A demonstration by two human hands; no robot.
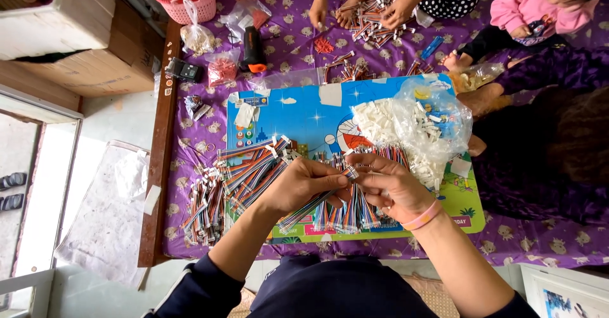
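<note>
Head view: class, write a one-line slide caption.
Both hands pinch one multicoloured ribbon cable above heaped cables.

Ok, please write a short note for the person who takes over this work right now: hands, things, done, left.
Left hand: grips one bundle of coloured wires.
Right hand: fingers pinch the end of the same bundle.
Things: wire piles lie on the blue mat; bag of white plastic pieces beside the right hand.
Done: cannot tell how many.
Left: many wires lie in the piles.
Other people's hands work at the far side.
</note>
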